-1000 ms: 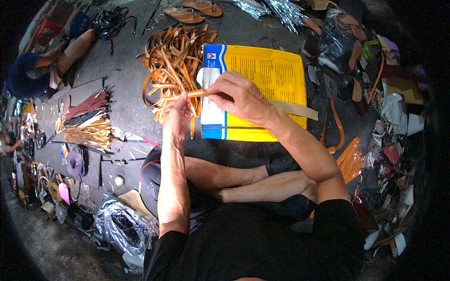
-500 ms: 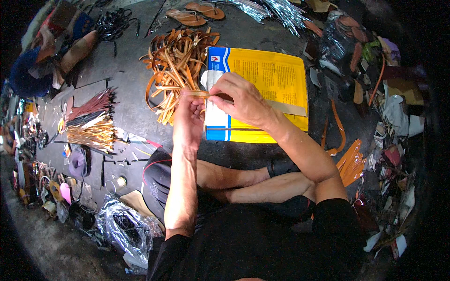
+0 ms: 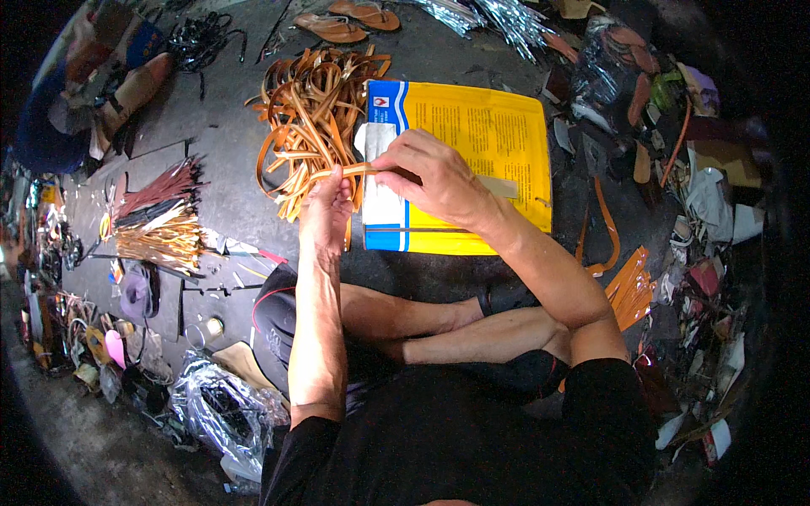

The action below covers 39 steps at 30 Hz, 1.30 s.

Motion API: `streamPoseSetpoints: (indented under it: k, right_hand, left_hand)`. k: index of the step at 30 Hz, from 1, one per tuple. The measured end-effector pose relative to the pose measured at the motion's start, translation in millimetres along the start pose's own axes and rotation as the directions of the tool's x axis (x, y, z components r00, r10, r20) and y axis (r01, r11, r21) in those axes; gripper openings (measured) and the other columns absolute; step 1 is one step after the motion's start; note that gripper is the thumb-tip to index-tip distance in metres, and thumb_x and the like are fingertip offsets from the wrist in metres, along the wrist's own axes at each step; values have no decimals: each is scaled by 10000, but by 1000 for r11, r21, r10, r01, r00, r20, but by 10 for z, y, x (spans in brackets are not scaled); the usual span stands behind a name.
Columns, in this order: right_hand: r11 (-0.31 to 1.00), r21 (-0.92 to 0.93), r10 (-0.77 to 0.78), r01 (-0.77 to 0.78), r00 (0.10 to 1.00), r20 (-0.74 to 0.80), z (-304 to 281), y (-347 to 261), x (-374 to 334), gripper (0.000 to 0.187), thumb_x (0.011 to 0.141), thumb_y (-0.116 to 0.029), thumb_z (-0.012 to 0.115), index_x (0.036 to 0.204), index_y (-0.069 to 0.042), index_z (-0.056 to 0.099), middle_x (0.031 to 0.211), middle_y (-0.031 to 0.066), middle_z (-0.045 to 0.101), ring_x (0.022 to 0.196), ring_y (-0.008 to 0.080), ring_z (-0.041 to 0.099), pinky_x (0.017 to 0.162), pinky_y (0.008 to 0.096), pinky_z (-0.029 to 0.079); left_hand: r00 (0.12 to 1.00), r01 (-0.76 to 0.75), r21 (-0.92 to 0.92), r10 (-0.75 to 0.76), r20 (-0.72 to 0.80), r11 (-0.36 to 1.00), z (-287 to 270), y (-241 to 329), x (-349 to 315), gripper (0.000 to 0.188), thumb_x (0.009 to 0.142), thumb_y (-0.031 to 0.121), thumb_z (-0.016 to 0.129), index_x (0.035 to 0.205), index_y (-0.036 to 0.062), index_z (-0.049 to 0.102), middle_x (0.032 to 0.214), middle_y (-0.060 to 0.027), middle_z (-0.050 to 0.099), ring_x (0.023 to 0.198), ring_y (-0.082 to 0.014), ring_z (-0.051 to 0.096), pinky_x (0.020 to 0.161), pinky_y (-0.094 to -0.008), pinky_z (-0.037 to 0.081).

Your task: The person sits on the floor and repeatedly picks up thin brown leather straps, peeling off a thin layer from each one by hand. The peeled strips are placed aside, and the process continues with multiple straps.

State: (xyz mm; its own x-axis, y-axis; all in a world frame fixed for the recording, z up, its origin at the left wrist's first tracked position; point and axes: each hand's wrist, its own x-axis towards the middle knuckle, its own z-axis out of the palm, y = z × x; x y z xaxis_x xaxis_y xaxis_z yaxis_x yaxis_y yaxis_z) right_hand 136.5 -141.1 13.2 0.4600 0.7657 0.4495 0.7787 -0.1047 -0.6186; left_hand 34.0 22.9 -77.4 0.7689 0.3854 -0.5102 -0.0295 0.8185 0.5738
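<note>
Between my two hands runs a narrow tan strap (image 3: pixel 355 170), stretched out above the left edge of a yellow tin (image 3: pixel 481 118) with a blue and white band. My left hand (image 3: pixel 327 202) pinches the strap between thumb and finger. My right hand (image 3: pixel 432 179) has thumb and fingertips closed on the strap over the tin's pale end. From beneath my right hand a flat beige strip (image 3: pixel 499 186) lies along the tin; whether it joins the strap is hidden. Just beyond my left hand is a tangled heap of tan straps (image 3: pixel 316 105).
Bundles of brown and golden strips (image 3: pixel 160 215) lie on the left. Sandals (image 3: pixel 364 14) and silvery strips (image 3: pixel 506 25) are at the far side. Orange strips (image 3: pixel 631 291) lie right of my crossed legs. Clear plastic wrap (image 3: pixel 224 409) is at the near left; scraps line the right side.
My left hand has moved left, away from my right hand, and more strap shows between them. The beige strip's right end has slid left along the tin. My right hand stays nearly in place.
</note>
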Motion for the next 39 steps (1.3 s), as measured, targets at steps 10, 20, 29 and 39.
streamPoseSetpoints:
  k: [10, 20, 29, 39]
  right_hand:
    - [995, -42, -94, 92, 995, -36, 80, 46, 35, 137, 786, -41, 730, 898, -32, 651, 860, 88, 615, 822, 274, 618, 723, 375, 511]
    - [995, -52, -82, 80, 996, -38, 93, 48, 21, 119, 789, -97, 724, 838, -33, 636, 843, 107, 593, 837, 304, 599, 745, 391, 504]
    - [993, -66, -101, 99, 995, -23, -2, 88, -8, 115, 781, -82, 725, 840, -44, 634, 849, 101, 595, 810, 305, 601, 719, 388, 506]
    - [986, -105, -132, 132, 991, 7, -37, 132, 6, 146, 745, -16, 719, 845, -42, 616, 821, 79, 589, 798, 279, 605, 694, 370, 504]
  left_hand:
    - [992, 43, -68, -51, -118, 997, -440, 46, 344, 152, 910, 215, 700, 896, 78, 635, 763, 5, 626, 706, -80, 579, 662, -203, 463]
    - [993, -82, 106, 72, 96, 991, 431, 70, -327, 110, 928, 199, 675, 902, 96, 649, 759, 29, 614, 662, -55, 526, 630, -182, 399]
    - [997, -25, 99, 16, 82, 995, 106, 100, -127, 84, 901, 158, 705, 926, 86, 670, 800, 15, 659, 708, -62, 581, 637, -187, 435]
    - [994, -62, 135, 50, 92, 989, -54, 164, -28, 78, 900, 132, 700, 927, 68, 665, 801, 8, 652, 726, -74, 591, 640, -190, 455]
